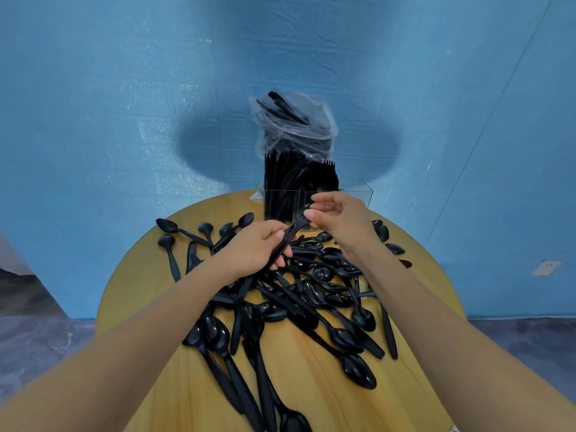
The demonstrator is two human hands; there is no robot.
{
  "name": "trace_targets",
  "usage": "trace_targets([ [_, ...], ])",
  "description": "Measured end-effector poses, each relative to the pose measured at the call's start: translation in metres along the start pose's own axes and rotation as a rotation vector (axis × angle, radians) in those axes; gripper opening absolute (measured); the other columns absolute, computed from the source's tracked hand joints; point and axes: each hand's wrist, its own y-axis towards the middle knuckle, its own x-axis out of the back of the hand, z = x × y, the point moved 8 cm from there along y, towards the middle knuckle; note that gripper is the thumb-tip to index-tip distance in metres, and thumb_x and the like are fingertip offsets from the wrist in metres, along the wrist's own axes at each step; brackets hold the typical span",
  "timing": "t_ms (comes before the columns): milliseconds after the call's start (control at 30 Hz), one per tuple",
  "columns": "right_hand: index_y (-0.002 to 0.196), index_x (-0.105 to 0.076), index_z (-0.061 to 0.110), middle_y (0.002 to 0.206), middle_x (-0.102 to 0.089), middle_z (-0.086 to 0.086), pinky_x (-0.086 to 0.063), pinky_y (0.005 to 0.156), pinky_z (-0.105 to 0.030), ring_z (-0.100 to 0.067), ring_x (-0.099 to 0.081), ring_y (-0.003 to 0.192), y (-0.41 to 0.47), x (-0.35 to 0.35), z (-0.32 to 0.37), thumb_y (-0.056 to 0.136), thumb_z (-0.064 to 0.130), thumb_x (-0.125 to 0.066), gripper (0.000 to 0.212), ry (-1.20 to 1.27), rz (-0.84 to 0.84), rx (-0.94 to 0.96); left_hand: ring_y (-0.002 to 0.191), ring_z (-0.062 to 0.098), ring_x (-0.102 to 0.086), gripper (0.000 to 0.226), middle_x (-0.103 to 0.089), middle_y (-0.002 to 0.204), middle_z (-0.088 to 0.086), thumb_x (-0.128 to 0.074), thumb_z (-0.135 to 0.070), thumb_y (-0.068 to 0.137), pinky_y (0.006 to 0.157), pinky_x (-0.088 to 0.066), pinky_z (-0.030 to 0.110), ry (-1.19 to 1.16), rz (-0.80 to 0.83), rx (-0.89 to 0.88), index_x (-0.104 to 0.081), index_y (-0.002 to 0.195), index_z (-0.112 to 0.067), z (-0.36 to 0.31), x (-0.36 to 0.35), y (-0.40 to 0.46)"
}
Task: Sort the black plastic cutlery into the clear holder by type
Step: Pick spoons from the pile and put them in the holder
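In the head view, the left hand (260, 244) is gripping a black fork (290, 232) by its handle, fingers curled round the shaft and thumb lying along it. The fork's long axis is running diagonally, handle low and toward the person, tines pointing up and away toward the clear holder (358, 194). The right hand (339, 219) is hovering at the tine end, fingers loosely bent and partly spread, with the thumb and forefinger tips closing in on the tines; whether they are actually pinching the fork cannot be told.

The clear holder is standing at the far edge of the round wooden table (149, 269), just beyond both hands. Its left compartments are standing packed with upright black cutlery, knives and forks by their tips, too dense to count; its right compartment is showing only clear walls. Behind the holder, a clear plastic bag (296, 126) of more black cutlery is leaning against the blue wall (124, 104).

Nearer the person than the holder, a loose pile of cutlery (311, 307) is lying across the table, mostly spoons with some knives among them, overlapping and pointing every way; well over twenty pieces, no exact count possible. Left of the holder, a few spoons (170, 227) are lying apart from the pile, bowls pointing away from the person.
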Motion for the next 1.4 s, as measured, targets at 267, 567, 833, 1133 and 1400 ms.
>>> trace_targets([
  [267,0.112,-0.061,0.008,0.102,-0.062,-0.006,-0.050,0.066,-0.014,-0.009,-0.061,0.081,-0.006,0.002,0.001,0.079,0.000,-0.070,0.034,0.045,0.046,0.042,0.061,0.006,-0.060,0.030,-0.062,0.080,0.004,-0.032,-0.013,0.103,0.059,-0.053,0.020,-0.231,-0.025,0.099,-0.059,0.115,-0.009,0.012,0.002,-0.006],
  [567,0.109,-0.064,0.004,0.088,-0.063,0.003,-0.049,0.067,-0.013,-0.004,-0.061,0.075,-0.004,0.007,-0.006,0.083,0.005,-0.069,0.027,-0.033,-0.054,0.028,0.051,0.003,-0.043,0.031,-0.057,0.075,0.000,-0.030,-0.017,0.104,0.046,-0.037,0.016,-0.335,0.046,0.054,-0.057,0.117,-0.008,0.001,-0.011,-0.013],
  [833,0.106,-0.066,0.010,0.084,-0.059,0.005,-0.043,0.066,-0.009,-0.001,-0.051,0.072,-0.005,-0.011,-0.008,0.086,0.013,-0.068,0.021,-0.321,0.037,0.045,0.046,0.002,-0.030,0.027,-0.045,0.066,-0.004,-0.033,-0.016,0.103,0.041,-0.026,0.012,-0.342,0.077,0.073,-0.056,0.114,-0.006,0.008,-0.012,-0.027],
  [1133,0.117,-0.062,0.016,0.110,-0.061,0.001,-0.044,0.085,-0.024,-0.010,-0.054,0.093,-0.038,-0.050,-0.024,0.091,0.022,-0.062,0.027,-0.566,0.213,0.040,0.059,0.006,-0.044,0.024,-0.049,0.069,-0.005,-0.032,-0.020,0.102,0.057,-0.035,0.022,0.151,-0.482,-0.026,-0.056,0.100,-0.020,0.044,0.056,-0.073],
  [1400,0.143,-0.035,0.031,0.147,-0.028,0.000,-0.025,0.112,-0.042,-0.025,-0.021,0.134,-0.075,-0.110,-0.050,0.092,0.041,-0.056,0.057,-0.976,0.530,0.178,0.075,0.009,-0.051,0.022,-0.055,0.077,-0.007,-0.033,-0.021,0.102,0.065,-0.037,0.022,0.115,-0.822,0.046,-0.053,0.104,-0.014,0.087,0.078,-0.106],
])
